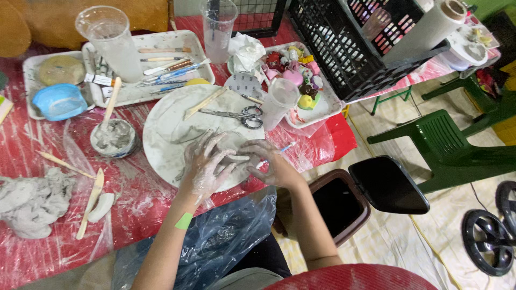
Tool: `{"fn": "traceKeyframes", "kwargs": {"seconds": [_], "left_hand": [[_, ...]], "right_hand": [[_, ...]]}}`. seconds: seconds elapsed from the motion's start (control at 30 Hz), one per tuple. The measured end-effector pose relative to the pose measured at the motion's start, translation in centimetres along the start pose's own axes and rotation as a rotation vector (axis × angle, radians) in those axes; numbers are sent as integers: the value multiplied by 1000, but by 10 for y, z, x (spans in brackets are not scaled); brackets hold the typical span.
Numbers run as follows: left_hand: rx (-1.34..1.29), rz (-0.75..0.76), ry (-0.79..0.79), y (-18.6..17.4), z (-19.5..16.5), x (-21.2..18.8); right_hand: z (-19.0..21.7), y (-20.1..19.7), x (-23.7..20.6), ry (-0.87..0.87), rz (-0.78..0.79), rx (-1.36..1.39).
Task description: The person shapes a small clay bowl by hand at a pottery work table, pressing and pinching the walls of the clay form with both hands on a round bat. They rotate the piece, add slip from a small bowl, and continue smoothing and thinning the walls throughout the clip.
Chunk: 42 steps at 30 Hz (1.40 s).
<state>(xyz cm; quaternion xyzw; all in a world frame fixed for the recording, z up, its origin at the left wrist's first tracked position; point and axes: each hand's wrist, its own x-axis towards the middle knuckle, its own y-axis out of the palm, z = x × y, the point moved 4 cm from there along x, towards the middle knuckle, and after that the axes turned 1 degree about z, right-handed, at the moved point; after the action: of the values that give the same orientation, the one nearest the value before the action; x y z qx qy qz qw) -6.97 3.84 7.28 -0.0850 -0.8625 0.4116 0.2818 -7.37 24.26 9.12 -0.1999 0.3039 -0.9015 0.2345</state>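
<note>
A blue plastic sheet [226, 236] lies over the person's lap, nearest of all. Just past it, both hands meet over the near edge of the round white board [166, 134]. The left hand [207, 164] is covered in grey clay, and its fingers are spread and curved. The right hand [269, 161] curls in from the other side. Together they cup and press a small piece of clay [235, 157] between them, and it sits on the near edge of the board.

Left of the board, a big lump of grey clay [32, 201] rests on the tabletop [145, 204], which is wrapped in red plastic. A flat wooden tool [90, 203] lies beside the lump. A small pot of wet clay [113, 138] with a stick in it stands just left of the board.

On the far part of the board lie scissors [236, 115] and a wooden stick [204, 103]. A clear plastic cup [279, 103] stands at the board's right edge.

Beyond the board, a white tray [200, 49] holds many thin tools, and a tall clear cup [113, 40] stands on it. Right of the board and farther off, another tray holds little coloured figures [298, 72]. A black crate [344, 53] stands behind them.
</note>
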Motion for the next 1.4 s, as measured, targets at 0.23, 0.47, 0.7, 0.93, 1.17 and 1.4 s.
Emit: {"fn": "traceKeyframes", "kwargs": {"seconds": [0.23, 0.47, 0.7, 0.93, 1.17, 1.4], "left_hand": [[-141, 127, -108, -1, 9, 6], [-309, 160, -153, 0, 21, -3], [-271, 7, -152, -16, 13, -14], [-303, 2, -328, -19, 10, -32], [-274, -97, -315, -4, -9, -51], [-314, -173, -367, 18, -42, -72]], "right_hand": [[-27, 14, 10, 3, -104, -93], [-28, 2, 1, 57, -116, 6], [-35, 18, -10, 97, -248, 189], [-44, 75, -18, 78, -743, 44], [-45, 91, -20, 23, -887, -25], [-32, 95, -20, 68, -921, -72]]}}
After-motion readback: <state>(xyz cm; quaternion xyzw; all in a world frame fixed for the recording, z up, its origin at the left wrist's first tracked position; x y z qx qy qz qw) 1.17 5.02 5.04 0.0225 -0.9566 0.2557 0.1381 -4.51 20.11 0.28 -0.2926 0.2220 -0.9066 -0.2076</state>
